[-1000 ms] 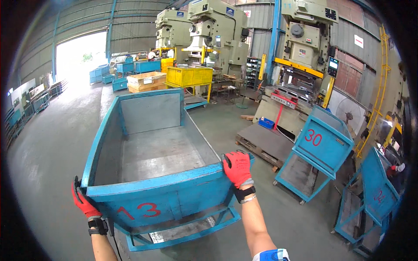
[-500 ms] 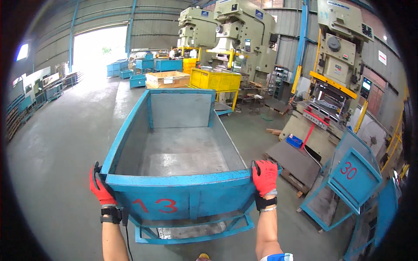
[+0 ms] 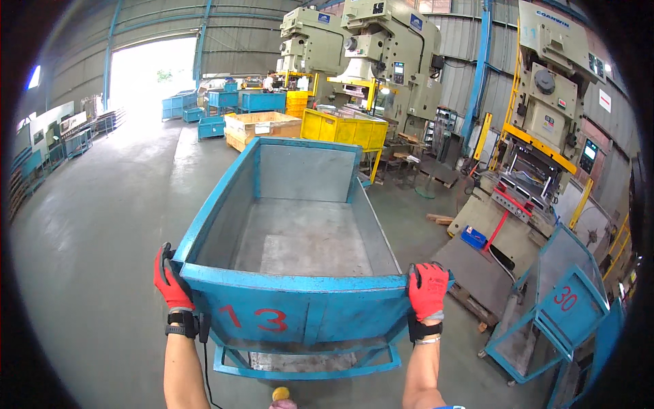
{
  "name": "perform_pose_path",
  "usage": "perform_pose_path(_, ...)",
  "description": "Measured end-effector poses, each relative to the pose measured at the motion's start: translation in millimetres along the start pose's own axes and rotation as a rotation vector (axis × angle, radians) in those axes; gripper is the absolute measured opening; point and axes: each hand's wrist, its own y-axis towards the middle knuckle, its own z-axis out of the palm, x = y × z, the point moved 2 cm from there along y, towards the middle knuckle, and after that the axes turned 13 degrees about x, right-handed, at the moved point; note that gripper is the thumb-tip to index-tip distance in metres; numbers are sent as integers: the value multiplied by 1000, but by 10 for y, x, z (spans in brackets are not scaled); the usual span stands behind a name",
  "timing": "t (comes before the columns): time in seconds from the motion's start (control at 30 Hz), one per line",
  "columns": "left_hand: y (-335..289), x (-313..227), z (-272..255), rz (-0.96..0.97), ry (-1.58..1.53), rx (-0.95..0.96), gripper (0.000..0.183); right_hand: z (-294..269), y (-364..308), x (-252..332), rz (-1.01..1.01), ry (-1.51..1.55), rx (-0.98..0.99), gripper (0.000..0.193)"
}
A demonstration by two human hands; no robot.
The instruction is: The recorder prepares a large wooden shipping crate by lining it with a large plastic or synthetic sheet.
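A blue metal bin cart [image 3: 293,281] stands right in front of me, its grey floor bare and red markings painted on its near panel. My left hand [image 3: 174,281], in a red and black glove, is closed round the cart's near left corner. At the near right corner my right hand [image 3: 428,290], gloved alike, grips the top rim with its fingers over the edge. Both wrists wear black straps, and a thin cable hangs from the left one. Below the cart's lower frame peeks a yellow shoe tip [image 3: 281,393].
Past the cart's far end stand a yellow bin [image 3: 344,128] and a wooden crate [image 3: 261,128]. Large presses [image 3: 548,123] line the right side. Another blue cart [image 3: 572,303] is near right, beside a pallet [image 3: 473,279]. Far blue bins [image 3: 264,101] stand near a bright doorway [image 3: 155,75].
The cart's far end has swung to the right in view, toward the yellow bin. Both my hands have shifted right with it, still gripping. The presses at right look slightly nearer.
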Motion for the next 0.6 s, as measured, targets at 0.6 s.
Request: perform_pose_path(0.6,2359,2376,2252,0,-327,287,36,1373,1600,663,205,-145,-69,18)
